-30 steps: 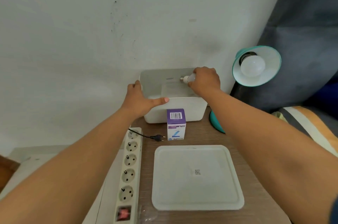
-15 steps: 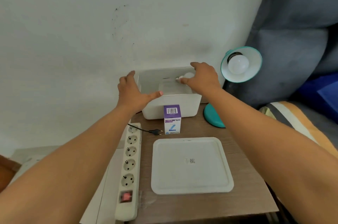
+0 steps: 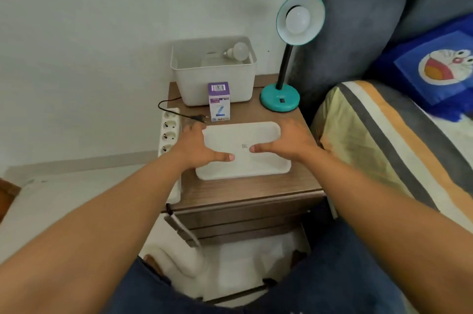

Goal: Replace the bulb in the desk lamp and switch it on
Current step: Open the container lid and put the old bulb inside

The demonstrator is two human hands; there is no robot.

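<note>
Wooden nightstand (image 3: 245, 193), white bin (image 3: 215, 83), bulb box (image 3: 219, 102), teal lamp (image 3: 280, 101), lid (image 3: 243, 152)

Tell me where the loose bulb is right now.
The loose bulb lies inside the open white bin at the back of the nightstand, left of the teal lamp.

Both arms outstretched, left hand (image 3: 197, 148) and right hand (image 3: 289, 143) spread, thumbs pointing inward
</note>
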